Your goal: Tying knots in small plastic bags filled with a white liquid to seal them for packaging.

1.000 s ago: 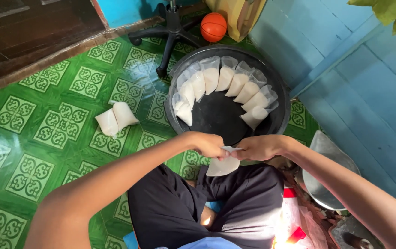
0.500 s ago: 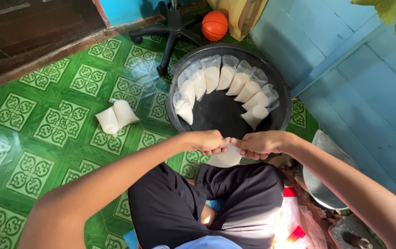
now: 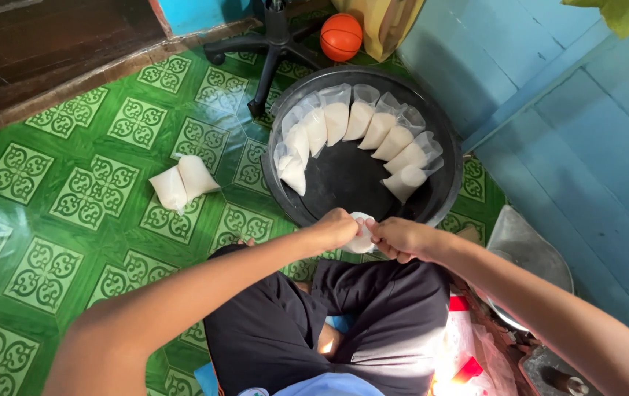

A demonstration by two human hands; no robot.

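Both hands have drawn tighter together since a moment ago; two filled bags (image 3: 182, 182) lie on the green floor, left hand (image 3: 335, 229) and right hand (image 3: 396, 238) pinch a small white bag (image 3: 361, 236) before the black basin (image 3: 443, 192)

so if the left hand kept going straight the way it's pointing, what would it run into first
The left hand points rightward at the small white bag pinched between both hands, so it would meet that bag first, then the right hand just behind it.

Glossy clear plastic bags (image 3: 344, 121), matt black plastic basin (image 3: 443, 194), shiny patterned green floor (image 3: 94, 194)
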